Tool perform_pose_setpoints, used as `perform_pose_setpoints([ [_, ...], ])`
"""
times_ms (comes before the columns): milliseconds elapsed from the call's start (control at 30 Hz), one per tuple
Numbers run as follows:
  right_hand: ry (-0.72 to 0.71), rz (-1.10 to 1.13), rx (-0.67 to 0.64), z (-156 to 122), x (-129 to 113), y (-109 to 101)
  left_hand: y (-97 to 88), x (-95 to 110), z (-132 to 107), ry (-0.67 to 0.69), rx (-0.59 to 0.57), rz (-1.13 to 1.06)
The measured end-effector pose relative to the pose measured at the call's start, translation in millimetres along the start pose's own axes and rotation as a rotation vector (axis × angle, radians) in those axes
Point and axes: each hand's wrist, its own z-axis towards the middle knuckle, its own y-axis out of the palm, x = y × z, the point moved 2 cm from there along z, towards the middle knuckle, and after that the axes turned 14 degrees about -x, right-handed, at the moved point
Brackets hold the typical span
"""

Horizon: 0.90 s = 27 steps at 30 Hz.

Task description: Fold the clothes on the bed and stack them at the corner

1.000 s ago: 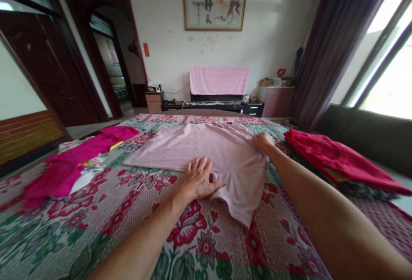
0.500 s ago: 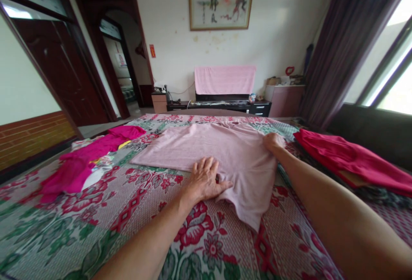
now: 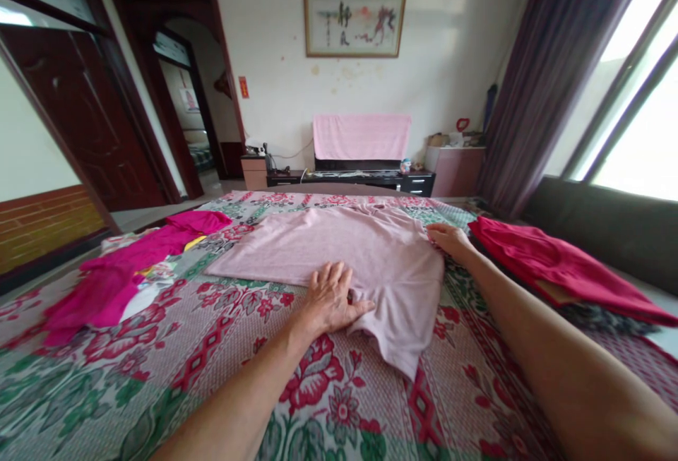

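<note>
A pale pink T-shirt [image 3: 365, 253] lies spread flat on a flowered bed cover [image 3: 174, 348], one sleeve hanging toward me. My left hand [image 3: 331, 298] rests flat on the shirt's near edge, fingers spread. My right hand [image 3: 450, 238] lies at the shirt's right edge, fingers stretched out and low on the cloth; I cannot make out whether they pinch the fabric.
A heap of magenta clothes [image 3: 121, 270] lies on the bed at the left. Red folded garments [image 3: 556, 267] lie stacked at the right, beside a dark sofa back [image 3: 609, 228]. Beyond the bed stand a low cabinet with a pink towel [image 3: 361, 136] and a doorway [image 3: 185, 115].
My right hand has slid a little along the shirt's right edge and flattened. My left hand stays in place on the near edge. The camera shifted slightly.
</note>
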Motion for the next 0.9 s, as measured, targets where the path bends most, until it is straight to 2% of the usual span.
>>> perform_pose_setpoints([
  [133,-0.094,-0.198,-0.05,-9,-9,8,1.8,-1,1,0.014,0.007,-0.023],
  [267,0.032,-0.23,0.022,-16,-15,6,3.7,-3,2,0.033,0.028,-0.029],
  [333,0.04,-0.211,0.069,-23,-22,4,4.7,-3,3,0.034,0.045,-0.027],
  [433,-0.096,-0.195,0.094,-40,-41,2,5.8,-3,2,0.037,0.088,-0.023],
  [500,-0.253,-0.178,0.009,-55,-57,2,5.2,-3,1,0.057,0.145,-0.031],
  [600,-0.431,-0.132,-0.195,-81,-79,3,2.1,-1,-1,0.151,0.257,-0.053],
  [700,-0.513,-0.097,-0.286,-105,-97,5,-0.8,1,-3,0.222,0.338,-0.074],
  [800,-0.578,-0.135,-0.339,-125,-112,14,-2.0,0,-3,0.218,0.392,-0.089],
  [900,-0.575,-0.198,-0.428,-141,-120,25,-2.6,-3,-4,0.244,0.376,-0.089],
])
